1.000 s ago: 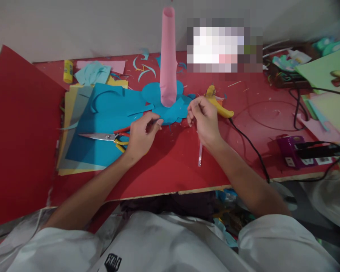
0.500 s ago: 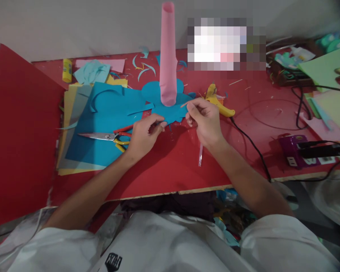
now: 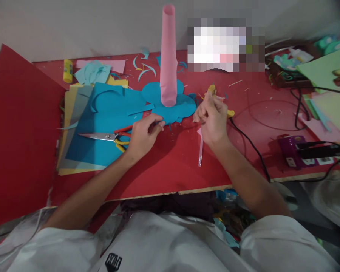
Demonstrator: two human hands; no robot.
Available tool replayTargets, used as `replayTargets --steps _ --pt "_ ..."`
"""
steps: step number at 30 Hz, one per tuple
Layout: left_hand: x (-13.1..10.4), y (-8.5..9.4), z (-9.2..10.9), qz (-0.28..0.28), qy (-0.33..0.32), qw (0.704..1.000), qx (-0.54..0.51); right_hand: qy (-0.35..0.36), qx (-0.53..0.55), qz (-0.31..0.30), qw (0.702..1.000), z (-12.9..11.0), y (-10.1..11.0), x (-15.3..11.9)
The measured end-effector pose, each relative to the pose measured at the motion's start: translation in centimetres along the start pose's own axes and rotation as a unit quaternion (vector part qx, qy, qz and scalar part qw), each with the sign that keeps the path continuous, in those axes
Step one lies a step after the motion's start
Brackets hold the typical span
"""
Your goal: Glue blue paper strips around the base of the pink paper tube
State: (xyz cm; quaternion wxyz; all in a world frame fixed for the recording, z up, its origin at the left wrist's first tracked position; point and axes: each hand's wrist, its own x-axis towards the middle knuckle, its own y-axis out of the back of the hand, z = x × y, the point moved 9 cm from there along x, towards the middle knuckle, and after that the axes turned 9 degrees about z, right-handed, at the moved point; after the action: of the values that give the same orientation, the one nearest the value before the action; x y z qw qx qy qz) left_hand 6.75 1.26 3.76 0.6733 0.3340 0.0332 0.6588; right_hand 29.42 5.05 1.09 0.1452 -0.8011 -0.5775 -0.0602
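A pink paper tube (image 3: 168, 56) stands upright on a blue cloud-shaped paper (image 3: 184, 105). Thumb and fingers of my left hand (image 3: 146, 134) pinch the near left edge of that blue paper. My right hand (image 3: 214, 119) is closed just right of the blue paper, over the yellow glue gun (image 3: 230, 113), whose body it partly covers; what its fingers hold, if anything, is too small to name. Scissors (image 3: 102, 136) with red and yellow handles lie left of my left hand, on blue sheets (image 3: 85, 151). A clear glue stick (image 3: 200, 151) lies below my right hand.
A yellow glue tube (image 3: 68, 71) and light blue paper scraps (image 3: 93, 71) are at the back left. A red board (image 3: 22, 143) rises at the left. On the right are a purple box (image 3: 296, 151), black cables and coloured papers (image 3: 328, 109).
My right hand has moved right and slightly away from the blue paper's right lobe, now covering part of the glue gun. My left hand has stayed nearly in place.
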Motion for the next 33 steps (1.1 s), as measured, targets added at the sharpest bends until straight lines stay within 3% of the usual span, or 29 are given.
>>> replayTargets --steps 4,10,17,22,28,33 --pt "0.0 0.1 0.1 0.003 -0.002 1.0 -0.005 -0.006 0.003 -0.041 0.999 -1.0 -1.9 -1.0" --pt "0.0 0.1 0.1 0.011 -0.003 1.0 -0.015 -0.01 0.018 -0.047 0.999 -1.4 -2.2 -1.4" --pt "0.0 0.1 -0.2 0.014 0.005 0.999 -0.033 -0.04 -0.001 -0.132 0.99 -1.3 -4.1 -2.3" --pt "-0.1 0.2 -0.6 0.029 0.019 0.999 -0.035 -0.147 0.064 -0.123 0.979 0.6 -4.2 -2.7" --pt "-0.1 -0.1 -0.4 0.007 0.009 1.0 -0.015 -0.06 -0.02 -0.113 0.992 -0.5 -4.0 -2.7" --pt "-0.1 -0.2 -0.4 -0.003 0.014 1.0 0.007 -0.018 -0.042 -0.065 0.997 -0.6 -3.1 -2.3"
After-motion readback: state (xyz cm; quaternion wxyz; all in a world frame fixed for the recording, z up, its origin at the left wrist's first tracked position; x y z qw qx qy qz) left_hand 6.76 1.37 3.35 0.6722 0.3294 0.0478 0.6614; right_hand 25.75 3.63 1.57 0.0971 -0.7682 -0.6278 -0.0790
